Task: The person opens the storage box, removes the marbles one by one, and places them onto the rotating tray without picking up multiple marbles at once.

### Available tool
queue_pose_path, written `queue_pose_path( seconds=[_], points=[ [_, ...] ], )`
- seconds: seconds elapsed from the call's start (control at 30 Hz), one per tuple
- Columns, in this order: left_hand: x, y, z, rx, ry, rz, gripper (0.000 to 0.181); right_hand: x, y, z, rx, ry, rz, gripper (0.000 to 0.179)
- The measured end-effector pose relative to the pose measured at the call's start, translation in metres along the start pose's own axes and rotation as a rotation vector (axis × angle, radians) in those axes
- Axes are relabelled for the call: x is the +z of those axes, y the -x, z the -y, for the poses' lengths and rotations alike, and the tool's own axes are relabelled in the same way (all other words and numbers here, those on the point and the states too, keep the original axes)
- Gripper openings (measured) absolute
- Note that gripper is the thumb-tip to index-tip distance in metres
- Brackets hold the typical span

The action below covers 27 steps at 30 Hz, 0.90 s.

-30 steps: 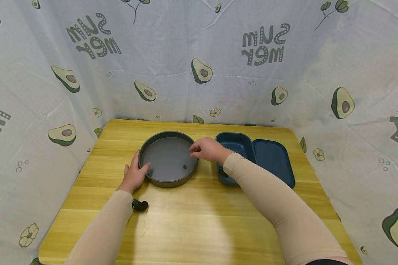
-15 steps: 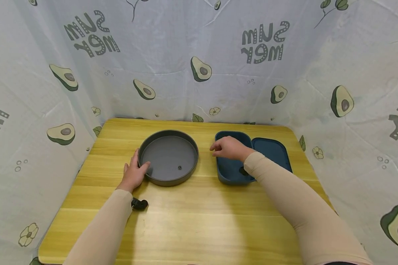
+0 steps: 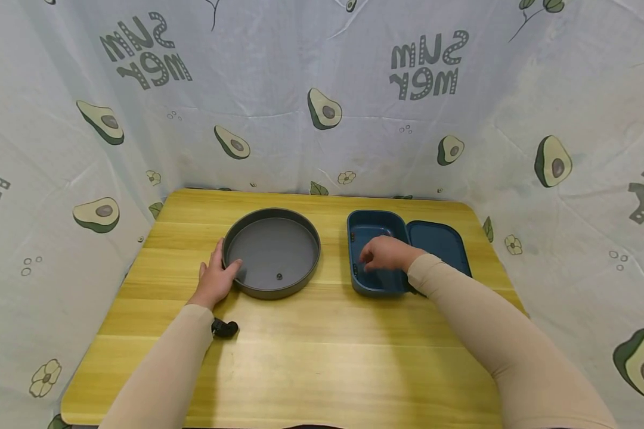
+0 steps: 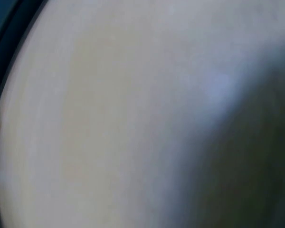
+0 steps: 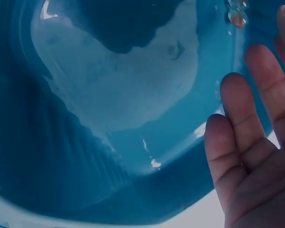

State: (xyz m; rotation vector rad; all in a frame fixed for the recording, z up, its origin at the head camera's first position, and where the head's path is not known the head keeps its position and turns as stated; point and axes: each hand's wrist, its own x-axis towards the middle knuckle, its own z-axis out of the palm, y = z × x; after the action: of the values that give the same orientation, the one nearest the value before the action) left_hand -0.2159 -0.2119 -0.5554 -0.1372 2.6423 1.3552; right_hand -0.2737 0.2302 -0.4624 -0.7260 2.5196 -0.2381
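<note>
On the left stands a grey round pan (image 3: 271, 250) with one small dark marble-like ball (image 3: 279, 276) inside. My left hand (image 3: 213, 282) holds its left rim, thumb over the edge and fingers along the outer wall. My right hand (image 3: 387, 254) hovers inside the blue rectangular box (image 3: 377, 289), fingers loosely bent and nothing visible in them. In the right wrist view, clear glass marbles (image 5: 236, 13), one with orange inside, lie beyond the fingertips (image 5: 236, 88). From the head, small dark marbles (image 3: 352, 236) lie along the box's left side. The right thumb is hidden.
A blue lid (image 3: 440, 244) lies against the box's right side, partly behind my right forearm. The wooden table (image 3: 311, 357) ends at a printed curtain (image 3: 279, 107). A pale, blurred surface fills most of the left wrist view.
My right hand has gone from above the pan's right side rightward to the box and lowered into it. The ball in the pan has rolled left. My left hand keeps its hold.
</note>
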Motion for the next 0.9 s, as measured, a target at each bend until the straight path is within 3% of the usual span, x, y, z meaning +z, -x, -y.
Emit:
queue_pose_path(
  seconds=[0.27,0.8,0.9],
  points=[
    [0.0,-0.001,0.001,-0.001,-0.001,0.001,0.088,0.008,-0.001,0.006,-0.026,0.033,0.079,0.017],
    [0.0,-0.002,0.003,-0.014,0.01,0.001,0.088,0.015,-0.008,0.017,-0.028,0.146,0.161,0.009],
    [0.0,-0.001,0.003,-0.012,0.006,0.0,0.087,0.017,-0.01,0.017,-0.05,0.168,0.17,0.024]
  ],
)
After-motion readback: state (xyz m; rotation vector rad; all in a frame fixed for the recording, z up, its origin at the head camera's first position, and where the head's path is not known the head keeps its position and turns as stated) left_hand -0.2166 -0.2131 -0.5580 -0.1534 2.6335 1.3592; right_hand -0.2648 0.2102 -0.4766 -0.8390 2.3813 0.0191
